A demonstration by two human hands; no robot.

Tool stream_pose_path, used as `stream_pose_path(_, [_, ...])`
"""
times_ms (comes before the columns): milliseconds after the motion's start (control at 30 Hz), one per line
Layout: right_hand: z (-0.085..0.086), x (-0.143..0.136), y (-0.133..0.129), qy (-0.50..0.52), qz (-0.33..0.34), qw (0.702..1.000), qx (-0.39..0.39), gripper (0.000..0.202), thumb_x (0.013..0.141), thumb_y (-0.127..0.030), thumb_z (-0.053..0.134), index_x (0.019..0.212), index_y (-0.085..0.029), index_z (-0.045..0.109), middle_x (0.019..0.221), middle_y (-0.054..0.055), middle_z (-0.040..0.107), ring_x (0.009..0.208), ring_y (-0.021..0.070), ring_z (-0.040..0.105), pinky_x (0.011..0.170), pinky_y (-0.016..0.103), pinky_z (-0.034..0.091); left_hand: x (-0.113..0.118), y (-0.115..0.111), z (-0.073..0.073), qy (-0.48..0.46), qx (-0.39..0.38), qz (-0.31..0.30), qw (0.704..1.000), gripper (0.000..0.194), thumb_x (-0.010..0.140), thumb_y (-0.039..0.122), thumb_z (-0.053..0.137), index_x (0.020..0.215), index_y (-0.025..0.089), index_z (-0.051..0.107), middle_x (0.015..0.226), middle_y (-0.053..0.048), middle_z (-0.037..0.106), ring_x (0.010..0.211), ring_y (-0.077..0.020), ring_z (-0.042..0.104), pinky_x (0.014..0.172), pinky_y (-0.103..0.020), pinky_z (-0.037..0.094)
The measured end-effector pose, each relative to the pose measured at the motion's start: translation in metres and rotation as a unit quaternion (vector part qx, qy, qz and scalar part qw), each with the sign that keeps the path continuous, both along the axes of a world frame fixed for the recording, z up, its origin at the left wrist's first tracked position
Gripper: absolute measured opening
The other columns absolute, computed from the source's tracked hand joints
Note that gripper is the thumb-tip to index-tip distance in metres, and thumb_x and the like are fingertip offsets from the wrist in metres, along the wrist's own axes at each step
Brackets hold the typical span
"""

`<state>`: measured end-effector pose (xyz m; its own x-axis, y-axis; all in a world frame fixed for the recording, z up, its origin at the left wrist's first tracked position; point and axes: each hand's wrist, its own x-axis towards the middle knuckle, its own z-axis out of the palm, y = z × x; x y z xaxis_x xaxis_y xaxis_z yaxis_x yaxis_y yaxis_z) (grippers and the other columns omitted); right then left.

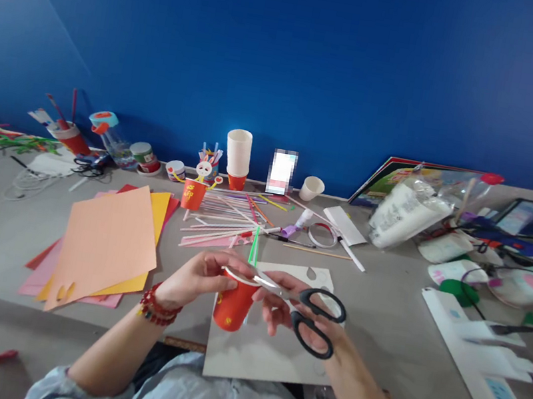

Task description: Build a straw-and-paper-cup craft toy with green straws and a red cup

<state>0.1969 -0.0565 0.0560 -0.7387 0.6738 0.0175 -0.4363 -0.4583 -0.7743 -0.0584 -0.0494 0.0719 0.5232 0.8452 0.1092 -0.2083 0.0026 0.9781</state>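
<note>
A red paper cup (pixel 232 307) with a white rim is held upright by my left hand (pixel 206 278), whose fingers wrap over its top and rim. Two green straws (pixel 253 251) rise behind the cup's rim. My right hand (pixel 280 303) is beside the cup with scissors (pixel 285 293) resting across its fingers. The black handles point right and the metal blades reach the cup's rim. The right fingers are curled beneath the scissors, and some are hidden. Below both hands lies a white sheet (pixel 261 360) with cut-out holes.
Coloured paper (pixel 110 242) is stacked at left. Paper straws (pixel 224 210) lie behind the hands, near a decorated red cup (pixel 193 194) and stacked white cups (pixel 238 151). A power strip (pixel 468 360), plastic-wrapped cups (pixel 406 215) and a tape roll (pixel 322 235) are at right.
</note>
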Motion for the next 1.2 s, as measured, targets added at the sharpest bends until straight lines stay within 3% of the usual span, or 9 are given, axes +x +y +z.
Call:
stream_pose_path(167, [-0.001, -0.005, 0.001, 0.021, 0.028, 0.999, 0.018, 0.06, 0.077, -0.041, 0.078, 0.13, -0.021, 0.058, 0.108, 0.01, 0.069, 0.067, 0.0154, 0.065, 0.053, 0.027, 0.057, 0.003, 0.0, 0.007, 0.016, 0.08, -0.015, 0.997, 0.024, 0.089, 0.023, 0.066, 0.112, 0.021, 0.073, 0.117, -0.014, 0.068, 0.113, -0.029, 0.062, 0.098, -0.044, 0.048])
stream_pose_path(300, [0.0, -0.009, -0.003, -0.038, -0.013, 0.998, 0.043, 0.055, 0.082, -0.038, 0.075, 0.131, -0.022, 0.056, 0.102, 0.009, 0.071, 0.06, 0.0118, 0.062, 0.051, 0.023, 0.053, 0.003, -0.001, 0.012, 0.054, 0.105, -0.012, 0.993, 0.024, 0.091, 0.024, 0.062, 0.113, 0.02, 0.071, 0.12, -0.014, 0.069, 0.116, -0.0294, 0.061, 0.101, -0.047, 0.045])
stream_pose_path(433, [0.001, -0.012, -0.005, -0.157, -0.116, 0.978, 0.078, 0.027, 0.09, -0.035, 0.067, 0.112, -0.018, 0.064, 0.079, 0.004, 0.072, 0.052, 0.008, 0.058, 0.049, 0.018, 0.047, 0.007, -0.003, 0.012, 0.06, 0.107, -0.016, 0.992, 0.024, 0.09, 0.026, 0.064, 0.113, 0.019, 0.069, 0.12, -0.015, 0.069, 0.116, -0.0289, 0.06, 0.103, -0.048, 0.043])
stream_pose_path(533, [0.0, -0.014, -0.006, -0.224, -0.193, 0.947, 0.13, 0.02, 0.089, -0.033, 0.068, 0.101, -0.018, 0.066, 0.076, 0.002, 0.072, 0.05, 0.008, 0.058, 0.048, 0.018, 0.046, 0.011, -0.005, 0.008, 0.011, 0.05, -0.01, 0.999, 0.017, 0.089, 0.028, 0.065, 0.102, 0.018, 0.067, 0.12, -0.015, 0.066, 0.111, -0.0286, 0.063, 0.095, -0.044, 0.049])
stream_pose_path(633, [0.001, -0.016, -0.012, -0.211, -0.298, 0.914, 0.178, 0.012, 0.091, -0.031, 0.064, 0.094, -0.02, 0.066, 0.074, 0.001, 0.073, 0.048, 0.008, 0.058, 0.046, 0.019, 0.046, 0.014, -0.006, 0.004, 0.001, 0.029, 0.029, 0.999, 0.012, 0.09, 0.028, 0.064, 0.09, 0.016, 0.063, 0.125, -0.015, 0.062, 0.113, -0.0279, 0.061, 0.092, -0.04, 0.05])
stream_pose_path(733, [0.004, -0.02, -0.023, -0.178, -0.376, 0.885, 0.212, 0.005, 0.093, -0.026, 0.061, 0.092, -0.022, 0.064, 0.075, 0.0, 0.074, 0.049, 0.0092, 0.06, 0.048, 0.02, 0.049, 0.016, -0.005, 0.001, 0.033, 0.066, 0.072, 0.995, 0.01, 0.091, 0.026, 0.063, 0.093, 0.016, 0.064, 0.122, -0.015, 0.063, 0.117, -0.027, 0.059, 0.099, -0.041, 0.046])
stream_pose_path(967, [0.004, -0.033, -0.037, -0.197, -0.378, 0.846, 0.319, 0.012, 0.097, -0.017, 0.052, 0.099, -0.024, 0.061, 0.086, 0.002, 0.074, 0.054, 0.0112, 0.062, 0.056, 0.027, 0.053, 0.021, -0.005, 0.002, 0.046, 0.114, 0.095, 0.988, 0.011, 0.093, 0.025, 0.06, 0.093, 0.016, 0.064, 0.11, -0.013, 0.066, 0.113, -0.0272, 0.06, 0.098, -0.042, 0.045])
stream_pose_path(1133, [0.004, -0.038, -0.034, -0.231, -0.387, 0.807, 0.381, 0.017, 0.096, -0.013, 0.05, 0.103, -0.025, 0.06, 0.089, 0.0, 0.074, 0.06, 0.0118, 0.065, 0.076, 0.033, 0.056, 0.021, -0.006, 0.004, 0.05, 0.139, 0.109, 0.983, 0.011, 0.093, 0.026, 0.06, 0.092, 0.016, 0.064, 0.105, -0.011, 0.067, 0.109, -0.0261, 0.061, 0.096, -0.042, 0.046])
stream_pose_path(1200, [0.004, -0.038, -0.033, -0.239, -0.38, 0.802, 0.393, 0.018, 0.096, -0.012, 0.051, 0.104, -0.025, 0.06, 0.088, 0.0, 0.074, 0.063, 0.0126, 0.067, 0.077, 0.033, 0.056, 0.021, -0.006, 0.004, 0.057, 0.15, 0.115, 0.98, 0.012, 0.093, 0.027, 0.059, 0.093, 0.016, 0.065, 0.105, -0.011, 0.067, 0.108, -0.0257, 0.061, 0.096, -0.041, 0.046])
